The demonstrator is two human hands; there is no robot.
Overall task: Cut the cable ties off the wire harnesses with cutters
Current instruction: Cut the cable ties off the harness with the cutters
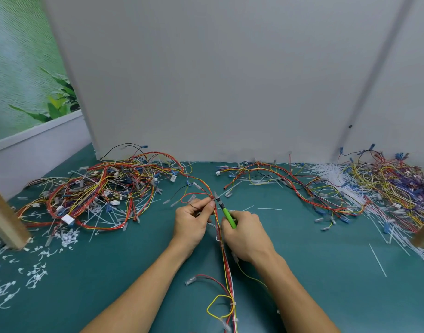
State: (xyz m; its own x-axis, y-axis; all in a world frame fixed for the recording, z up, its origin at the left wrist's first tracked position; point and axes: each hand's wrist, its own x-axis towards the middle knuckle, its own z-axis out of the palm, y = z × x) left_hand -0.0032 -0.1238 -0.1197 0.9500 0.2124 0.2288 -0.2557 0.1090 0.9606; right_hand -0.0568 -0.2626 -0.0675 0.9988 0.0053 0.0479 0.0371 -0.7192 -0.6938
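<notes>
A: Which step is the person working through?

B: Judging by the pose, a cut is being lined up. The left hand (191,222) is pinching one wire harness (226,265) between thumb and fingertips, lifting its red and yellow strands just off the worktop (110,272). The right hand (244,234) is gripping the green-handled cutters (226,213), fingers curled round the handle, and the tip is pointing at the spot right beside the left fingertips.

A: Are the blades biting on a tie?

B: Too small to tell – the tip is sitting against the bundle, but whether a tie is between the blades is not showing.

A: Where is the harness running?

B: It is trailing from the pinch down between both wrists toward the person, and its far end is leading into the left heap (93,191) of harnesses.

A: What is the next move calling for?

B: Probably a careful squeeze on plastic only, with the wires held clear of the blades. After that, the lower cable tie (233,304) – a white band wrapping the strands near the bottom edge – is waiting, so the hands would likely be sliding along the bundle.

A: How far along does the job look?

B: Partway. White offcuts (35,275) are littering the left of the worktop, and another tangle, the right heap (386,186), is lying well apart.
</notes>
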